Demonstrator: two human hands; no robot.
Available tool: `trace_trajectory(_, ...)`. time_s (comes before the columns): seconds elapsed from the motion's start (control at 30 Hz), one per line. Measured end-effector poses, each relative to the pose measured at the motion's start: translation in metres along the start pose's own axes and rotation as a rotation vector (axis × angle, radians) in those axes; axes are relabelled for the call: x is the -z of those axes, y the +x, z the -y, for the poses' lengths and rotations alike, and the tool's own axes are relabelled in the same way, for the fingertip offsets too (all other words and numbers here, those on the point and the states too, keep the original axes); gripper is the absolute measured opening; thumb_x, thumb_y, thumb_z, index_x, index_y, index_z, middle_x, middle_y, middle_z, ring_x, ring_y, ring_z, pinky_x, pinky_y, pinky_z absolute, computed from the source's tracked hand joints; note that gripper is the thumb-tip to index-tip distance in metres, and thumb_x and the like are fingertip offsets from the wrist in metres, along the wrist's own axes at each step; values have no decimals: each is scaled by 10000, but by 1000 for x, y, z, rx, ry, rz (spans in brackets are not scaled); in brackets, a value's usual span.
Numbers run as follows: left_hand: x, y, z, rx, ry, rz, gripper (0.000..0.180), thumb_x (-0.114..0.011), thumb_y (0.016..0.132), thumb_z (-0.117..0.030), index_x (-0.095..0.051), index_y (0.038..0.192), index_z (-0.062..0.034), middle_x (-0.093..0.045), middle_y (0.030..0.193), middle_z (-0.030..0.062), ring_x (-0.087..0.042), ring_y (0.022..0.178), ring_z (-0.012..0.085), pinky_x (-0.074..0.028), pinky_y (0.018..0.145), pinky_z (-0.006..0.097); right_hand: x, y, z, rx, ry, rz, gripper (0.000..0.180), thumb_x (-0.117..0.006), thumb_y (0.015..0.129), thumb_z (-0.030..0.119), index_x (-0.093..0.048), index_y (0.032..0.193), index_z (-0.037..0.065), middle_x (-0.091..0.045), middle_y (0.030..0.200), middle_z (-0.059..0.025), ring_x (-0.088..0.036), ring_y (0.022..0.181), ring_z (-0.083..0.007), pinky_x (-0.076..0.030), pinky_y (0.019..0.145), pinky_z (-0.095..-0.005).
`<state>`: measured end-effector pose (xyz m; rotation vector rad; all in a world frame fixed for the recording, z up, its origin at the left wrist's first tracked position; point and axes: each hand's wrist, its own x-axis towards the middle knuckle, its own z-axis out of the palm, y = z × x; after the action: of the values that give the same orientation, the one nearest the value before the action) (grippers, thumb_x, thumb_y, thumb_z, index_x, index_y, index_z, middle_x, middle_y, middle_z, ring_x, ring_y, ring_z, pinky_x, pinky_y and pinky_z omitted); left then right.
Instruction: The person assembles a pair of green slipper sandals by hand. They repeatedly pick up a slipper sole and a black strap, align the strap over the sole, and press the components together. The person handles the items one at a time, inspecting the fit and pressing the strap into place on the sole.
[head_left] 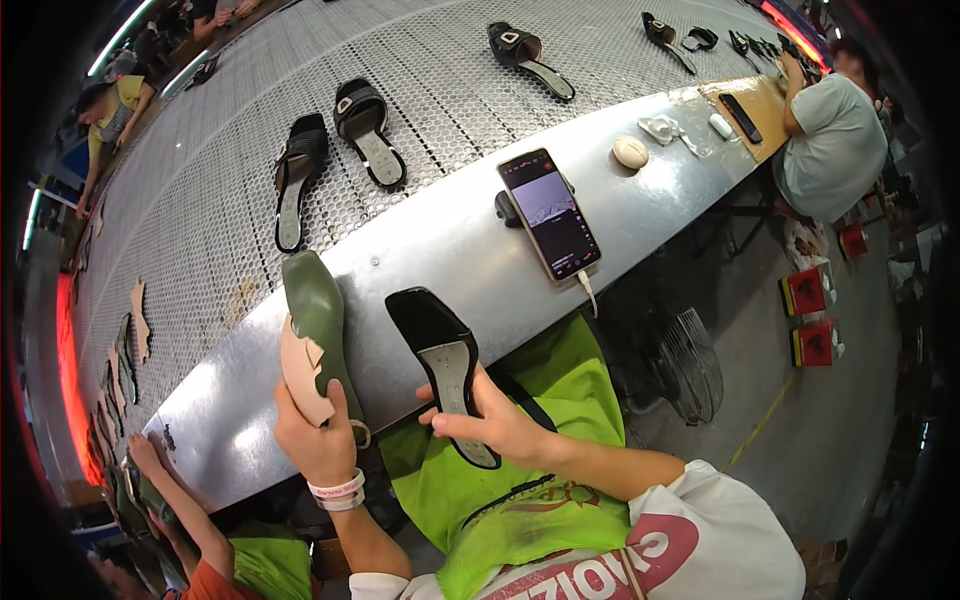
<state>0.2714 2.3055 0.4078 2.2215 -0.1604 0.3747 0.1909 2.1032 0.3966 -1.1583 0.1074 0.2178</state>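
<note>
My left hand (pixel 312 430) is closed round a green shoe last (pixel 318 300), toe pointing away from me, together with a pale tan piece of sheet material (pixel 303 372) with a torn edge. In my right hand (pixel 490 425) is a black slide sandal (pixel 430 325) with a broad square-toed strap and a light grey insole; the thumb lies across its heel part. Last and sandal are side by side, apart, above the near edge of the metal ledge (pixel 400 255).
Black sandals (pixel 368 130) stand on the perforated conveyor (pixel 440 100) beyond the ledge. A propped phone (pixel 550 215) with a white cable and a round pale object (pixel 630 152) sit on the ledge. At right are a fan (pixel 688 365) and a seated person (pixel 835 140); a co-worker's arm (pixel 185 500) reaches in at left.
</note>
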Motion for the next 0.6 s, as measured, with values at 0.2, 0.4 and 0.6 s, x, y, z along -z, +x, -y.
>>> trace_trajectory(0.2,10,-67,-19,263,-648,-144,451,-675,851,-75,-490,1229,89,-631,1081,139,-621,908,205,-505,844,324,-21,12,3,-115,344,27,762,-670,878,283,-203,1433,47,-436,1252,-117,-484,1083,-153,-437,905,-318)
trace_trajectory(0.4,17,-102,-30,-1,-398,323,659,-739,773,-360,-543,1198,103,-654,1105,209,-662,854,240,-509,786,316,-16,3,-14,-122,199,-49,606,-661,846,356,-397,1293,44,-529,1115,-77,-527,991,-142,-464,846,-300)
trace_trajectory(0.6,9,-113,14,493,-784,298,298,-679,790,-97,-555,1022,42,-623,1024,152,-565,818,159,-453,760,291,-6,-41,-43,-484,370,178,789,-633,852,429,-262,1443,61,-453,1217,-63,-457,1062,-147,-422,907,-311)
